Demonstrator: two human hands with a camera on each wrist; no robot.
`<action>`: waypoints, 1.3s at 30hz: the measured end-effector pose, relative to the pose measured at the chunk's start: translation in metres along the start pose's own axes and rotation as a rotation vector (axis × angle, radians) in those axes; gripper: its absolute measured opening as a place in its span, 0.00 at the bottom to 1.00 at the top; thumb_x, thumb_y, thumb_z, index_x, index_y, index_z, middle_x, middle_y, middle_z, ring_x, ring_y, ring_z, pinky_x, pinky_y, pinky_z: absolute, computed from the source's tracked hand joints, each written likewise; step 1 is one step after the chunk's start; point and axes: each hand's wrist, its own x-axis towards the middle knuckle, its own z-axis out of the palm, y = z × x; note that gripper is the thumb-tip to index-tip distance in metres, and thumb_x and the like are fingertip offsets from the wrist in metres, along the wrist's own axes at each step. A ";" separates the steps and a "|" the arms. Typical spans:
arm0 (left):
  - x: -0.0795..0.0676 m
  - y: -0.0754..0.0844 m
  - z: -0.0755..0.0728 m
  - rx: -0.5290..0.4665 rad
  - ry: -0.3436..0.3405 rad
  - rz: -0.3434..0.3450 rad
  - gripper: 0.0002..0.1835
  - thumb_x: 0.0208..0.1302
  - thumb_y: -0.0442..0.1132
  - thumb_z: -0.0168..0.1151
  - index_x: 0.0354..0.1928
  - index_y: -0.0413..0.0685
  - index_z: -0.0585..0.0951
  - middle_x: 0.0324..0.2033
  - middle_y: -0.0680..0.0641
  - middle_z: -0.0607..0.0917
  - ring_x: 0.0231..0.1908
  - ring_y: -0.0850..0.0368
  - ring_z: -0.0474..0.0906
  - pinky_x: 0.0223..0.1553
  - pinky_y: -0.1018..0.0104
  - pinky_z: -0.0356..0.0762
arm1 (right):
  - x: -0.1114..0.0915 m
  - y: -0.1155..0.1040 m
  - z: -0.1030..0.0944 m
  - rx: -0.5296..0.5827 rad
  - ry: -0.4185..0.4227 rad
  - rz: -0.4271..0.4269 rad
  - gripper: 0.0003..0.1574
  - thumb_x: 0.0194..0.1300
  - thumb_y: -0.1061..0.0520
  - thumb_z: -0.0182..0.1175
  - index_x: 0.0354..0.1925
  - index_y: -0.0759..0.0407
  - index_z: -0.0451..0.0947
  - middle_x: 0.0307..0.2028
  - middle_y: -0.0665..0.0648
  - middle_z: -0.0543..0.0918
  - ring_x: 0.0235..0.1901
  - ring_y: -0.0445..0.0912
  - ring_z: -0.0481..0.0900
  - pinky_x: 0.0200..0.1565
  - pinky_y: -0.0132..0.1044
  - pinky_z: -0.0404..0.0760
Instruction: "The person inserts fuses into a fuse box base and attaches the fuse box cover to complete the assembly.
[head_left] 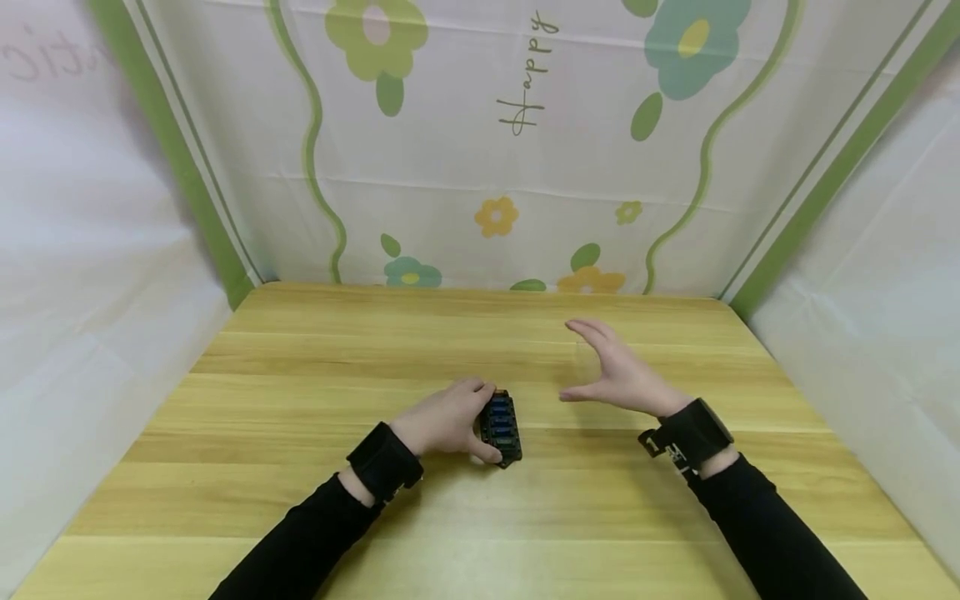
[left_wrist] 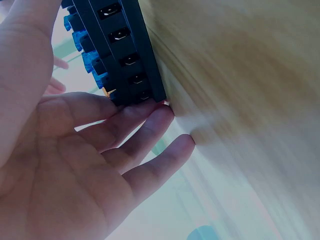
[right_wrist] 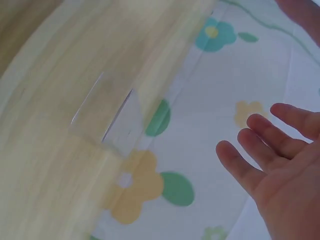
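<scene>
Near the middle of the table, my left hand (head_left: 450, 419) holds a black fuse block (head_left: 502, 428) by its two ends, thumb at the near end and fingers at the far end. Blue fuses run along its top, and the left wrist view shows a row of terminal slots in the side of the fuse block (left_wrist: 120, 35). To the right, my right hand (head_left: 626, 375) has its thumb and fingers spread wide, holding nothing. A clear plastic cover (head_left: 587, 362) stands on the table at the opening of that hand; the right wrist view shows the cover's bright edges (right_wrist: 104, 111).
The wooden table (head_left: 465, 533) ends at the back against a white cloth (head_left: 450, 158) printed with flowers. White cloth walls (head_left: 97, 275) also flank the left and right sides. Each wrist wears a black strap (head_left: 385, 463) with a camera.
</scene>
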 end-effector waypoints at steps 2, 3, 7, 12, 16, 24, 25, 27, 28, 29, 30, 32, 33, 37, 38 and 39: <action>0.000 0.000 0.000 -0.006 0.003 0.001 0.57 0.49 0.68 0.65 0.71 0.37 0.59 0.64 0.42 0.65 0.63 0.47 0.61 0.60 0.60 0.61 | -0.001 0.008 -0.004 0.015 -0.024 0.042 0.72 0.42 0.36 0.74 0.74 0.59 0.48 0.69 0.63 0.53 0.67 0.60 0.52 0.60 0.55 0.58; -0.001 0.001 -0.001 -0.008 0.005 0.002 0.57 0.49 0.68 0.65 0.71 0.37 0.59 0.64 0.42 0.65 0.63 0.47 0.62 0.60 0.60 0.61 | -0.002 0.011 -0.006 0.023 -0.038 0.062 0.74 0.41 0.36 0.75 0.75 0.58 0.45 0.70 0.63 0.52 0.68 0.60 0.51 0.61 0.55 0.57; 0.000 0.001 -0.001 -0.012 0.006 0.003 0.56 0.49 0.68 0.65 0.71 0.37 0.59 0.64 0.41 0.65 0.63 0.47 0.62 0.60 0.60 0.61 | -0.003 0.028 -0.013 0.031 -0.093 0.124 0.78 0.39 0.37 0.76 0.76 0.52 0.40 0.71 0.62 0.48 0.69 0.59 0.47 0.62 0.56 0.53; 0.001 0.001 0.000 -0.005 0.000 0.005 0.57 0.49 0.68 0.65 0.71 0.37 0.59 0.64 0.41 0.65 0.63 0.47 0.61 0.60 0.60 0.60 | -0.004 0.050 -0.016 0.017 -0.139 0.159 0.80 0.38 0.39 0.78 0.76 0.53 0.39 0.72 0.62 0.48 0.69 0.60 0.47 0.62 0.57 0.52; 0.001 0.001 0.000 -0.001 0.008 0.007 0.56 0.48 0.68 0.66 0.71 0.37 0.60 0.63 0.42 0.66 0.63 0.48 0.62 0.60 0.60 0.61 | -0.005 0.061 -0.016 0.008 -0.164 0.179 0.81 0.38 0.39 0.77 0.76 0.55 0.38 0.72 0.64 0.46 0.69 0.62 0.45 0.62 0.59 0.51; -0.001 0.002 0.002 -0.002 0.001 -0.001 0.57 0.48 0.68 0.65 0.71 0.37 0.59 0.64 0.42 0.66 0.63 0.48 0.62 0.59 0.61 0.62 | -0.005 0.077 -0.015 0.019 -0.225 0.197 0.78 0.36 0.39 0.78 0.74 0.64 0.44 0.71 0.68 0.49 0.69 0.63 0.46 0.62 0.57 0.50; -0.001 0.002 0.002 -0.003 0.002 -0.001 0.57 0.48 0.68 0.65 0.71 0.37 0.59 0.64 0.42 0.66 0.63 0.49 0.62 0.59 0.61 0.62 | -0.005 0.078 -0.015 0.019 -0.232 0.192 0.78 0.37 0.39 0.78 0.74 0.65 0.45 0.70 0.68 0.50 0.68 0.64 0.47 0.62 0.58 0.51; -0.001 0.001 0.003 -0.005 0.004 -0.001 0.57 0.48 0.68 0.66 0.71 0.37 0.59 0.64 0.42 0.66 0.63 0.49 0.62 0.59 0.61 0.61 | -0.004 0.080 -0.014 0.024 -0.238 0.186 0.77 0.37 0.40 0.78 0.73 0.66 0.45 0.70 0.67 0.51 0.68 0.63 0.48 0.62 0.57 0.52; -0.001 0.001 0.003 -0.005 0.005 -0.001 0.57 0.48 0.68 0.66 0.71 0.37 0.59 0.64 0.42 0.66 0.63 0.49 0.62 0.59 0.61 0.61 | -0.004 0.081 -0.014 0.025 -0.240 0.182 0.77 0.37 0.41 0.78 0.73 0.66 0.46 0.70 0.67 0.52 0.68 0.62 0.49 0.62 0.56 0.53; -0.001 0.001 0.003 -0.005 0.007 0.001 0.56 0.48 0.68 0.66 0.71 0.37 0.59 0.63 0.42 0.66 0.63 0.49 0.62 0.59 0.61 0.61 | -0.004 0.082 -0.013 0.025 -0.243 0.173 0.77 0.37 0.41 0.78 0.73 0.67 0.46 0.70 0.67 0.52 0.67 0.63 0.50 0.62 0.56 0.53; -0.001 0.001 0.003 -0.004 0.010 0.002 0.56 0.48 0.68 0.66 0.71 0.37 0.59 0.63 0.42 0.66 0.63 0.49 0.62 0.59 0.61 0.61 | -0.004 0.082 -0.013 0.027 -0.246 0.167 0.77 0.37 0.41 0.78 0.73 0.68 0.46 0.70 0.67 0.53 0.67 0.63 0.51 0.62 0.56 0.53; 0.000 0.001 0.003 0.001 0.013 0.005 0.56 0.48 0.68 0.66 0.70 0.37 0.60 0.63 0.42 0.66 0.63 0.49 0.62 0.59 0.61 0.61 | -0.003 0.084 -0.012 0.029 -0.249 0.162 0.76 0.37 0.41 0.78 0.72 0.68 0.47 0.69 0.67 0.54 0.67 0.62 0.52 0.62 0.56 0.53; 0.000 0.001 0.002 0.002 0.013 0.006 0.56 0.48 0.68 0.66 0.70 0.37 0.60 0.63 0.42 0.66 0.63 0.49 0.62 0.59 0.61 0.61 | -0.003 0.084 -0.012 0.031 -0.251 0.159 0.76 0.37 0.41 0.78 0.72 0.69 0.47 0.69 0.67 0.55 0.67 0.63 0.52 0.62 0.56 0.54; 0.000 0.001 0.002 0.007 0.009 0.002 0.56 0.49 0.68 0.66 0.71 0.37 0.59 0.64 0.42 0.66 0.63 0.48 0.62 0.60 0.61 0.61 | -0.002 0.087 -0.011 0.027 -0.257 0.157 0.75 0.36 0.40 0.78 0.72 0.69 0.49 0.68 0.67 0.58 0.66 0.63 0.54 0.62 0.56 0.54; 0.000 0.001 0.002 0.007 0.009 0.001 0.56 0.49 0.68 0.66 0.71 0.37 0.59 0.64 0.42 0.66 0.63 0.48 0.62 0.60 0.60 0.61 | -0.002 0.087 -0.010 0.024 -0.258 0.157 0.75 0.36 0.40 0.78 0.71 0.69 0.50 0.68 0.66 0.58 0.66 0.62 0.54 0.62 0.56 0.54; 0.000 0.001 0.002 0.009 0.009 0.000 0.56 0.49 0.68 0.66 0.71 0.37 0.59 0.64 0.42 0.66 0.63 0.48 0.61 0.60 0.60 0.61 | -0.002 0.088 -0.010 0.022 -0.259 0.156 0.75 0.36 0.40 0.78 0.71 0.69 0.50 0.68 0.66 0.58 0.66 0.62 0.54 0.62 0.56 0.54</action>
